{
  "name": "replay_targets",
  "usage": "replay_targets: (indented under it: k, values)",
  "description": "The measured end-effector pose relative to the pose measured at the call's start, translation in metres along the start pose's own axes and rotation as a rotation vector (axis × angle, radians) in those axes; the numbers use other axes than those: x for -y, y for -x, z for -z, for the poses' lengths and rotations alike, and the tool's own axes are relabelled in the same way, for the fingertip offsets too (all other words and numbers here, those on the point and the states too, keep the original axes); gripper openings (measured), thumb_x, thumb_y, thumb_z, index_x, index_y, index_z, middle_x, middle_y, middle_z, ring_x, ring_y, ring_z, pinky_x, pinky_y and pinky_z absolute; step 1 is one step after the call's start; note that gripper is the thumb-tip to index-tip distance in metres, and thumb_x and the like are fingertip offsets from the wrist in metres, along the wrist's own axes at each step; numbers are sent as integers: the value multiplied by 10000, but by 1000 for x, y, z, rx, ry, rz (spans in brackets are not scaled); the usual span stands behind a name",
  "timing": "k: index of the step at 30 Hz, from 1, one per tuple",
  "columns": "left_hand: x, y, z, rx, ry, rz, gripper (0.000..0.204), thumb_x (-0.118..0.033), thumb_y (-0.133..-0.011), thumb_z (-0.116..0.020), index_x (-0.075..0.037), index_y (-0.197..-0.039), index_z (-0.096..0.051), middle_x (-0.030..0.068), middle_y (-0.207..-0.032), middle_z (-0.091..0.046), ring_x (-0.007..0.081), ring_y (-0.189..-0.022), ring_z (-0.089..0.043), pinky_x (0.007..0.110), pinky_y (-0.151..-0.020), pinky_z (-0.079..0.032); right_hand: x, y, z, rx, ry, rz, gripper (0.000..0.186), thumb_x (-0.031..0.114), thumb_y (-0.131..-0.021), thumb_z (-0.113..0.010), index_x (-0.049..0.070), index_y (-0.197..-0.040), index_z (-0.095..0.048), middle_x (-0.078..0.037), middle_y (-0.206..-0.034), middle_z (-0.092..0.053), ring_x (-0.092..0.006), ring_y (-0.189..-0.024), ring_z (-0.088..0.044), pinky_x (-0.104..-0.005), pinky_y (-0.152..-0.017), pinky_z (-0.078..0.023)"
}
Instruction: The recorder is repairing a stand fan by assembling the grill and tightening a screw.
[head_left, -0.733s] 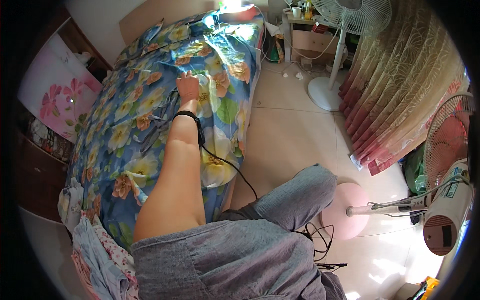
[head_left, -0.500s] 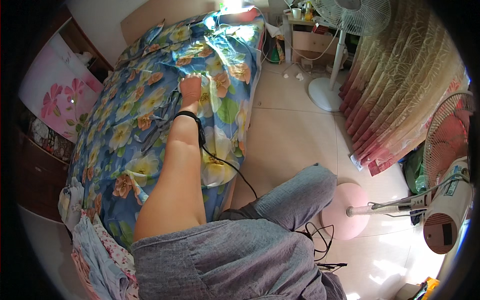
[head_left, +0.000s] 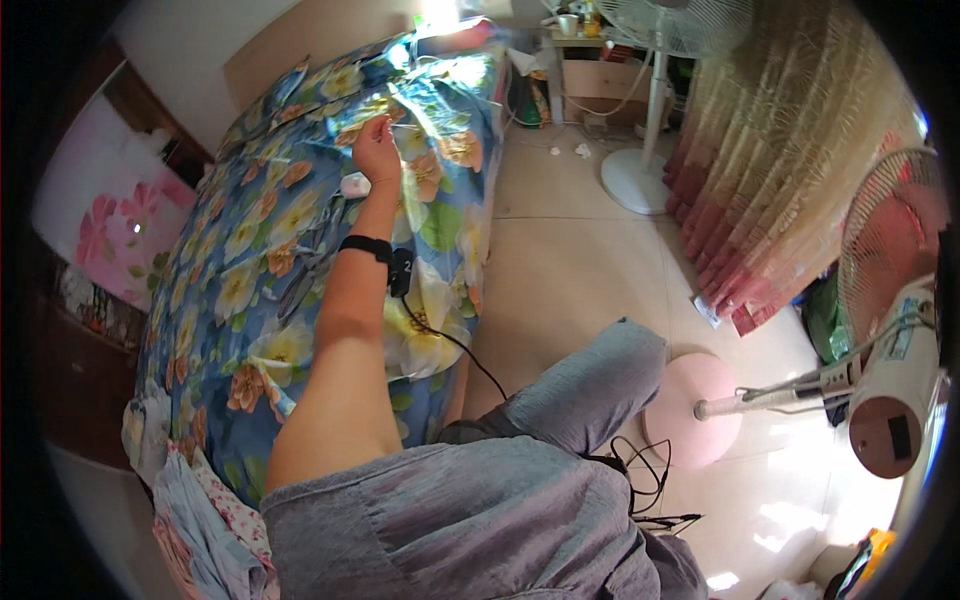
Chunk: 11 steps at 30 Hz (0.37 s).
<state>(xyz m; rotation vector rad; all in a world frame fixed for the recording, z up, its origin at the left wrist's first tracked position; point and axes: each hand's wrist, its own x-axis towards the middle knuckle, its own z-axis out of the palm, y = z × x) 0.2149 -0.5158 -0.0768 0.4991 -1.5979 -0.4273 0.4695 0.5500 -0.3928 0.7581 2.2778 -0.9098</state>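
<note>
My left hand reaches out over the floral bedspread, its fingers drawn together in a pinch. Whatever may be between the fingertips is too small to make out. Beside the wrist, on the bedspread, sits a small rounded white and pink object; I cannot tell its kind. A black strap circles my left forearm, with a small black box and a black cable running from it. My right hand is out of view.
Folded clothes hang at the bed's near left corner. On the right stand a white pedestal fan and a fan with a pink base, by a long curtain. A small table stands beyond the bed.
My left hand has turned and lifted a little, its fingers now pinched and pointing up to the right. The white and pink object shows beside the wrist now. The view has shifted slightly.
</note>
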Motion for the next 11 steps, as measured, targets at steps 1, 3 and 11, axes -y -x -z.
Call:
replay_targets:
  k: [1, 3, 11]
  values:
    - [-12, 5, -13, 23, 27, 2, 115, -51, -822, -662, -65, -931, -696, 57, -842, -708, 150, -728, -661, 261, -679, -506, -14, 5, 8, -20, -11, 2, 88, 31, -880, -500, 35, -825, -568, -29, -662, -553, -181, -628, -571, -310, -545, -466]
    - [-41, 20, -40, 328, 369, 86, 119, -56, -823, -666, -44, -939, -692, 33, -839, -707, 125, -739, -654, 246, -696, -508, -38, 4, 31, -73, -18, 70, 90, 29, -880, -498, 35, -824, -568, -28, -658, -551, -181, -626, -571, -308, -544, -465]
    - [-261, 137, -113, 1126, 523, -277, 79, -75, -824, -680, -52, -894, -706, 54, -908, -713, 130, -833, -666, 245, -785, -505, 44, 49, 42, -643, 309, 370, 208, 201, -817, -598, -6, -820, -617, -160, -724, -607, -273, -652, -575, -404, -600, -443]
